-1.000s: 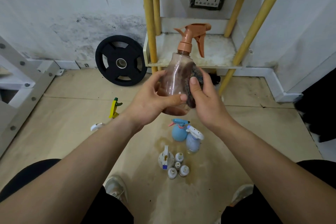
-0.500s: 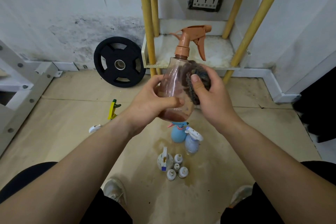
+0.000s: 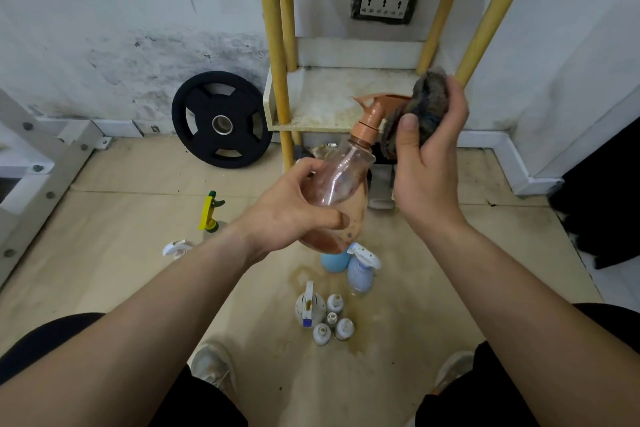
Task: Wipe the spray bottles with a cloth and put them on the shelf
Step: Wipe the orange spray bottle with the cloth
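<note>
My left hand (image 3: 294,215) grips the lower body of a clear, brown-tinted spray bottle (image 3: 341,177) with an orange trigger head (image 3: 379,106), tilted to the right. My right hand (image 3: 427,156) holds a bunched dark cloth (image 3: 420,107) against the trigger head, covering part of it. Behind the bottle is the low white shelf (image 3: 325,100) with yellow posts. On the floor below stand a blue spray bottle (image 3: 334,262), a pale blue one (image 3: 360,274) and several small white bottles (image 3: 323,315).
A yellow and green sprayer (image 3: 211,210) and a white trigger head (image 3: 178,248) lie on the floor at left. A black weight plate (image 3: 221,120) leans on the wall. A white metal frame (image 3: 38,163) stands far left. My shoes (image 3: 213,366) are near the bottom.
The bottle has tilted to the right and dropped lower in my left hand. My right hand has moved the cloth up from the bottle's body to its trigger head.
</note>
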Demonstrator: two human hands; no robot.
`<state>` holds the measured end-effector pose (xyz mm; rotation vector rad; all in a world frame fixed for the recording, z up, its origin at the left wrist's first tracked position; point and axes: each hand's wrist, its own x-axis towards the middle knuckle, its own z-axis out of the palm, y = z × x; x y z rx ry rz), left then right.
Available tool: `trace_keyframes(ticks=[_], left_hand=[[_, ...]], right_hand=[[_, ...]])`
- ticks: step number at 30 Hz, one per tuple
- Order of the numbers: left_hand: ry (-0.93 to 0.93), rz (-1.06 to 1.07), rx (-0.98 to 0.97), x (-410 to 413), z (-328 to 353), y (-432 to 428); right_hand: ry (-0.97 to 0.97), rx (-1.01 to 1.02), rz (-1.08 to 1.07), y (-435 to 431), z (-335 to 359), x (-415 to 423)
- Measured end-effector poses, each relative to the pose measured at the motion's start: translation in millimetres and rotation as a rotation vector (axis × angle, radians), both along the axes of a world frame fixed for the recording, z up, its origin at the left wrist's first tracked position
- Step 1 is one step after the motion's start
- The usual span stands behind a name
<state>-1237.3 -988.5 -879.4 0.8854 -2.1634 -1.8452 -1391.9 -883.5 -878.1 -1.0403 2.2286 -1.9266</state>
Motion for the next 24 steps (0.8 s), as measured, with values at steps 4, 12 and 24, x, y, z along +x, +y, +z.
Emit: trace_keyframes(ticks=[4,12,24], left_hand=[[0.013,-0.072,-0.061,-0.6,-1.9,2.3],[0.019,-0.120,-0.069,4.7,-3.3,-1.9],[0.003,-0.151,0.113,9.2,-2.5,-4.1]], right_hand=[[-0.029,0.057,-0.018,1.2,-0.9,-5.2],[-0.082,-0.037,-0.164,12.2,6.1,-24.6],[-0.154,-0.094,-0.026,13.3,10.8,-22.4]])
